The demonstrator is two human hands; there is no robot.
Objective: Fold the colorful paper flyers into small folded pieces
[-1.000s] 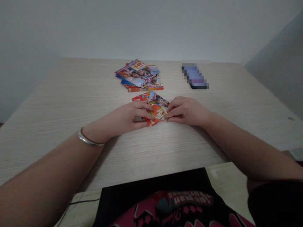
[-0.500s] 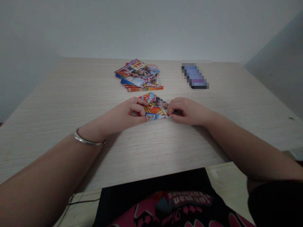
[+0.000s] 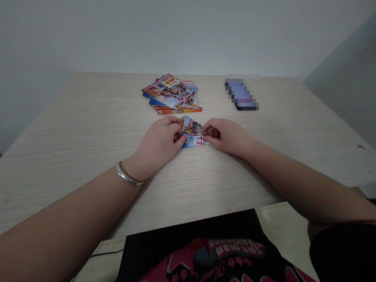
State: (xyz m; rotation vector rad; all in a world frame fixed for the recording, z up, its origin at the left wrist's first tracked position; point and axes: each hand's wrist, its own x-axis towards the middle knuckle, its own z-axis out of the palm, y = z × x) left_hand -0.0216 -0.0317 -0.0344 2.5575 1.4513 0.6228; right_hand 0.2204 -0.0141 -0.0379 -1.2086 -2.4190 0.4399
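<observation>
A small folded sheet of colourful printed paper (image 3: 193,129) lies on the table between my two hands, its upper part coming to a point. Along its near edge runs a turned-up blue and white strip with a red pattern. My left hand (image 3: 164,137) pinches the paper's left side, thumb on the strip and fingers curled behind it. At the right end, my right hand (image 3: 225,133) grips the strip between thumb and bent fingers. Parts of both paper ends are hidden under the fingers.
Beyond the hands lies a loose pile of printed leaflets (image 3: 170,92). A phone (image 3: 242,96), blurred out, rests at the back right of the pale wooden table (image 3: 73,117). A wall (image 3: 188,35) stands behind the table.
The near strip has been folded further up over the paper, covering more of its orange part. My left hand and wrist have turned and shifted right; my right hand has moved slightly left.
</observation>
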